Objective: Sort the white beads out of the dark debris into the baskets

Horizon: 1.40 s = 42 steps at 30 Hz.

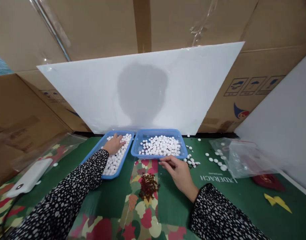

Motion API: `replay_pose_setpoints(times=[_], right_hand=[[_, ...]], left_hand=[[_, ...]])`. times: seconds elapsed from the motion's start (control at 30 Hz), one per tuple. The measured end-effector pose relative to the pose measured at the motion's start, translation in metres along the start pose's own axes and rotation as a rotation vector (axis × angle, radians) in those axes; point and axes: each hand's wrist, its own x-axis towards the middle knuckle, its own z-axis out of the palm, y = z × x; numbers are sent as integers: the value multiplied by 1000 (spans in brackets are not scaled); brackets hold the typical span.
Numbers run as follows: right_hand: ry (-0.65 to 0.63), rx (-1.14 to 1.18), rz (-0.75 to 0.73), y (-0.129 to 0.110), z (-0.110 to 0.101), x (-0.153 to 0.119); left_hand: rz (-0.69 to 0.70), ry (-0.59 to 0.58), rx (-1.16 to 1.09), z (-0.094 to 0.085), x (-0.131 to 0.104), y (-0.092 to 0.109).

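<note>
Near LÄDERACH lettering (218, 179), the right hand (178, 171) pinches narrowly, the left hand (114, 144) unclear in grip.

My sleeves (65, 190) are black with pale speckles; I see blue baskets (183, 146), white pellets (165, 146), reddish-brown bits (148, 186) and a green worktop (113, 200).

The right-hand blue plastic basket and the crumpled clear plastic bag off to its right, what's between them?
Small, round, loose white pieces lie scattered on the green surface between the blue basket and the clear bag, as the head view shows.
</note>
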Motion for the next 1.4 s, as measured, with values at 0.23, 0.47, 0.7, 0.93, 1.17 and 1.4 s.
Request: replay_pose_setpoints(times=[0.23, 0.47, 0.7, 0.93, 1.17, 1.4], right_hand=[[-33, 40, 15, -6, 1, 0], [-25, 104, 27, -11, 1, 0], [-78, 474, 152, -44, 17, 14], [-39, 292, -36, -52, 17, 29], [-60, 174, -95, -38, 19, 26], [-81, 103, -125, -38, 22, 24]], left_hand=[[-101, -65, -288, -19, -2, 0], [-224, -87, -727, -55, -36, 4], [-122, -176, -1573, -70, -82, 96], [-39, -224, -1894, -22, -93, 159], [-22, -266, -1971, 2, -93, 158], [-2, -261, -1957, 8, -97, 158]])
